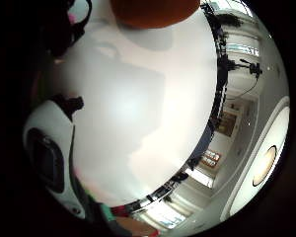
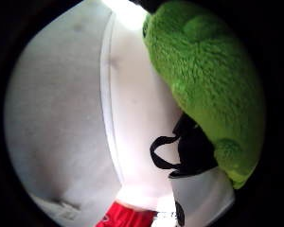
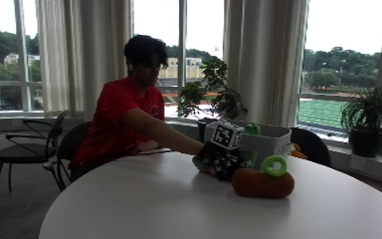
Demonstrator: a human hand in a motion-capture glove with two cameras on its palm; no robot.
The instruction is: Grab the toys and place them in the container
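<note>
My gloved right hand point(image 3: 216, 160) is low over the white round table point(image 3: 144, 199), just in front of the pale container point(image 3: 274, 142). A fuzzy green plush toy point(image 2: 203, 80) lies against the palm in the thumb side view, and the hand appears to grip it. An orange plush toy point(image 3: 260, 184) with a green ring on top sits on the table right beside the hand. It also shows at the edge of the little finger side view as the orange toy point(image 1: 155, 12). Something green point(image 3: 252, 129) sticks up from the container.
The person in a red shirt sits at the table's far side. The table's edge point(image 2: 106, 109) runs close under the hand, with grey floor beyond. Potted plants point(image 3: 214, 97) stand by the windows and chairs point(image 3: 25, 149) are at the left.
</note>
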